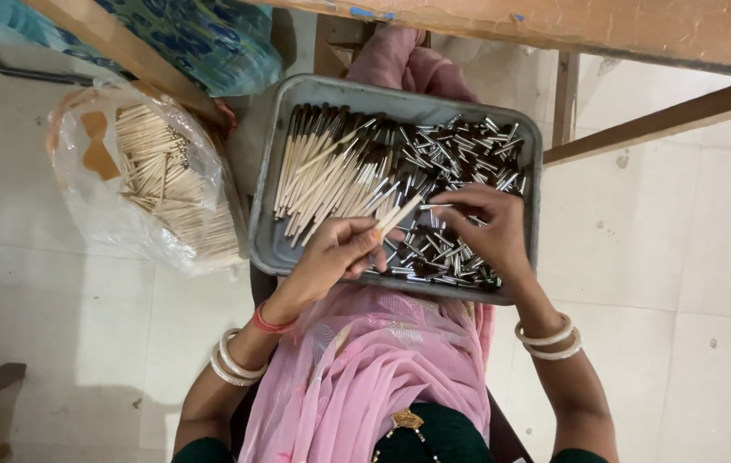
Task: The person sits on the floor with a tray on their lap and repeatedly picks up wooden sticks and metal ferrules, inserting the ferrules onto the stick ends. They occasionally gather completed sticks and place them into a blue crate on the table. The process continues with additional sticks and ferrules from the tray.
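A grey metal tray (268,249) rests on my lap. Its left half holds several pale wooden sticks with dark tips (323,176); its right half is piled with small silver and dark metal ferrules (460,146). My left hand (335,255) is closed around a few wooden sticks (397,214) that point up and right over the tray. My right hand (481,230) lies on the ferrule pile, fingers pinching a single ferrule (436,207) just beside the stick ends.
A clear plastic bag of plain wooden sticks (155,176) lies on the floor at left. A wooden table edge (606,30) and its leg brace (666,120) cross the top right. Blue patterned cloth (202,39) hangs at top left. Pink fabric (365,369) covers my lap.
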